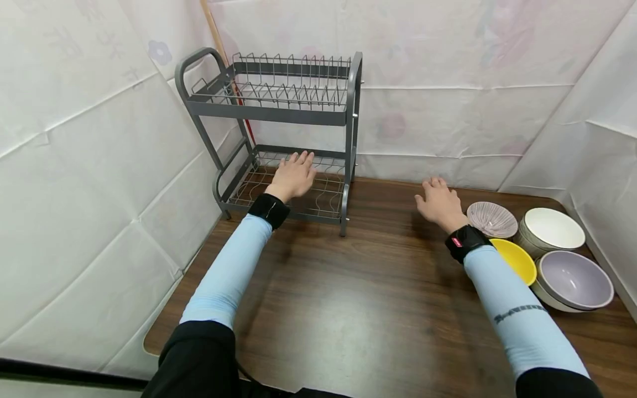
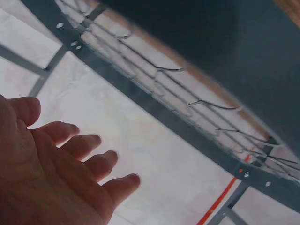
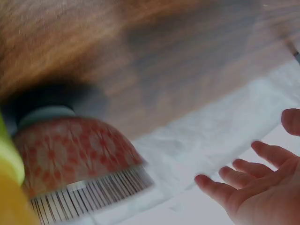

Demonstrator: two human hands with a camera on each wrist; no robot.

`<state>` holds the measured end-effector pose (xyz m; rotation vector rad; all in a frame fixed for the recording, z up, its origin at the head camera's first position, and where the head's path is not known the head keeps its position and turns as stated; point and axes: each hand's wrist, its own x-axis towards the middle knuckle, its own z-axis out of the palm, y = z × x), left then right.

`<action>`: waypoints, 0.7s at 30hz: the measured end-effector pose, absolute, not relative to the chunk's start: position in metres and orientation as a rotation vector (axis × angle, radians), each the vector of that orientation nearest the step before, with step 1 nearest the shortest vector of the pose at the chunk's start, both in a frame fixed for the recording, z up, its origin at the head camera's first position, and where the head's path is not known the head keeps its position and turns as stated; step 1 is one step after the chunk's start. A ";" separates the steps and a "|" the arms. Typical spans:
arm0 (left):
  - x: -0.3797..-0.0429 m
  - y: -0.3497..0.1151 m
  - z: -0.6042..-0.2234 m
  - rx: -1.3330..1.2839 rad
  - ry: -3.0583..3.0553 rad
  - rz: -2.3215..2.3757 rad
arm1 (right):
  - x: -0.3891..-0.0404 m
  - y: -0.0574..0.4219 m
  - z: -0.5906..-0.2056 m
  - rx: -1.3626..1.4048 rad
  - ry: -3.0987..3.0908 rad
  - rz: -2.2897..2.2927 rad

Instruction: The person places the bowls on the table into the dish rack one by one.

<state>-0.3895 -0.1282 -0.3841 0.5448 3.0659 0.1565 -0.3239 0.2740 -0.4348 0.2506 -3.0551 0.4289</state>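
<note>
My left hand [image 1: 293, 176] reaches forward with fingers spread, in front of the lower tier of a dark grey two-tier dish rack [image 1: 278, 114]. In the left wrist view its fingers [image 2: 104, 165] hold nothing, and the rack's upper tier passes above them. Over the table, left of the bowls, my right hand [image 1: 440, 204] is held out with nothing in it. Nearest to it is a ribbed bowl [image 1: 492, 219]; the right wrist view shows that bowl's red flower-patterned outside [image 3: 79, 145]. A yellow bowl [image 1: 515, 260] lies beside the right wrist.
White bowls [image 1: 554, 228] are stacked at the right edge of the brown wooden table [image 1: 378, 309]. A lavender bowl [image 1: 576, 279] sits in another stack nearer me. Pale cloth [image 1: 448, 127] hangs along the back and sides. Behind the rack leans a wooden stick [image 1: 214, 27].
</note>
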 end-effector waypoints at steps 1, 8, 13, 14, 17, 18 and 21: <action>-0.387 -0.128 -0.383 0.542 3.064 0.162 | -0.320 0.273 -0.432 0.256 -3.029 0.441; -0.366 -0.126 -0.371 0.534 3.062 0.163 | -0.289 0.274 -0.411 0.248 -2.880 0.476; -0.354 -0.124 -0.364 0.559 3.096 0.153 | -0.267 0.276 -0.403 0.289 -2.793 0.467; -0.352 -0.123 -0.363 0.567 3.103 0.157 | -0.262 0.276 -0.401 0.289 -2.793 0.468; -0.345 -0.120 -0.361 0.600 3.117 0.177 | -0.244 0.279 -0.397 0.270 -2.832 0.454; -0.343 -0.119 -0.361 0.612 3.119 0.176 | -0.237 0.281 -0.395 0.259 -2.856 0.447; -0.337 -0.119 -0.360 0.642 3.130 0.172 | -0.216 0.290 -0.390 0.224 -2.934 0.415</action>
